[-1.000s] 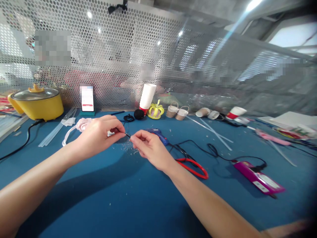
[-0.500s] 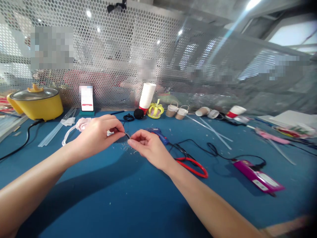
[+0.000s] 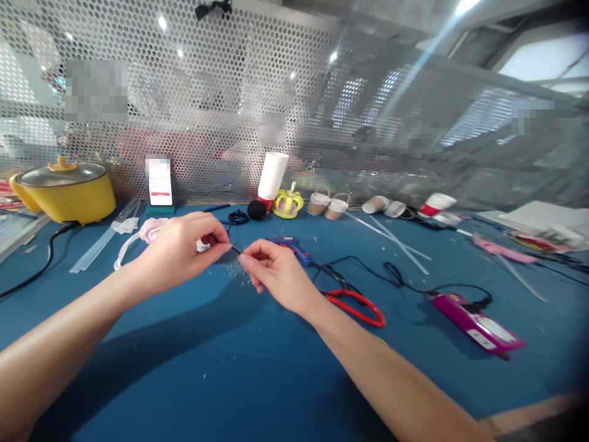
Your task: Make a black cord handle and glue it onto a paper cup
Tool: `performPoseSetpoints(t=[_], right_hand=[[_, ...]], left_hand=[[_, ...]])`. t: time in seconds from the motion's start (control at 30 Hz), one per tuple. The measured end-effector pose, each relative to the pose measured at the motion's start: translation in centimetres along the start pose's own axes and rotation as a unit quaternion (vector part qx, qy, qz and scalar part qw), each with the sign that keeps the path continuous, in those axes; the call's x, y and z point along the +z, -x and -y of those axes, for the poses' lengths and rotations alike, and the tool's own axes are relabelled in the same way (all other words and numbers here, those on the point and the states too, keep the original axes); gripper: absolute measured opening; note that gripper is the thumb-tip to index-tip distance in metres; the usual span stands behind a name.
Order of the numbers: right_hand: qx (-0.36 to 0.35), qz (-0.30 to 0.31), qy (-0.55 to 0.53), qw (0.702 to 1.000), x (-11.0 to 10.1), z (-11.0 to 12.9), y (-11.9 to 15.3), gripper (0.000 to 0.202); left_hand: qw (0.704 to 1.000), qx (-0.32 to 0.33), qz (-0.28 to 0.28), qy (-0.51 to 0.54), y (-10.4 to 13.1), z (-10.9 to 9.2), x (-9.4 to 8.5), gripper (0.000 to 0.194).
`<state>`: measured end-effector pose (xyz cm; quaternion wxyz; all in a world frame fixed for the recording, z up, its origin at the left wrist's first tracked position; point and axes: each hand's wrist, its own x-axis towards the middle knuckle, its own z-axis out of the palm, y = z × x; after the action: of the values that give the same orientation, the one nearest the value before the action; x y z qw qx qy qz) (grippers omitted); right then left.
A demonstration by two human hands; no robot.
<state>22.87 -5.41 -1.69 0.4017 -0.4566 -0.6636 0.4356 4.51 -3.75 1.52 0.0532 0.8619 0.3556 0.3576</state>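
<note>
My left hand (image 3: 188, 245) pinches a thin black cord (image 3: 235, 249) between thumb and fingertips, with its palm turned down. The cord's other end is between the thumb and forefinger of my right hand (image 3: 271, 267), whose lower fingers are curled loosely. Only a short length of cord shows in the gap between the hands. White crumbs lie on the table below it. Behind my left hand is a pink rolled piece with a white strip (image 3: 151, 228), partly hidden. A blue glue gun (image 3: 297, 250) lies just beyond my right hand.
Red-handled pliers (image 3: 359, 307) and a purple power strip (image 3: 476, 322) with its cable lie to the right. Along the mesh stand a yellow pot (image 3: 80, 196), a phone (image 3: 160, 184), stacked paper cups (image 3: 272, 175), a black ball (image 3: 256, 210) and a yellow crown-shaped piece (image 3: 288, 202).
My right hand's lower fingers have dropped and loosened a little, while both hands keep their pinch on the cord. The whole view has shifted slightly.
</note>
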Motion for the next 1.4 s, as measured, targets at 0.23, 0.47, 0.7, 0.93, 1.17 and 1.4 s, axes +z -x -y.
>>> performPoseSetpoints(t=[0.23,0.47,0.7,0.93,1.17,1.4], right_hand=[[-0.009,0.013,-0.05,0.999,-0.05,-0.15,-0.09,0.016],[-0.008,0.022,-0.046,0.999,-0.1,0.3,0.19,0.013],[-0.021,0.014,-0.033,0.999,-0.14,0.28,0.15,0.02],[-0.028,0.009,-0.023,0.999,-0.33,0.21,0.1,0.023],[-0.03,0.007,-0.037,0.999,-0.49,-0.04,0.04,0.021],[-0.01,-0.003,-0.065,0.998,-0.34,0.29,-0.03,0.021]], left_hand=[[1.0,0.001,0.004,0.006,-0.07,-0.07,-0.12,0.012],[1.0,-0.005,0.013,0.009,-0.04,-0.07,-0.16,0.012],[1.0,-0.002,0.018,0.007,0.03,0.05,-0.11,0.014],[1.0,-0.002,0.016,0.011,-0.02,-0.1,-0.27,0.013],[1.0,-0.005,0.021,0.008,-0.01,-0.07,-0.38,0.014],[1.0,-0.002,0.023,0.008,0.01,-0.02,-0.27,0.015]])
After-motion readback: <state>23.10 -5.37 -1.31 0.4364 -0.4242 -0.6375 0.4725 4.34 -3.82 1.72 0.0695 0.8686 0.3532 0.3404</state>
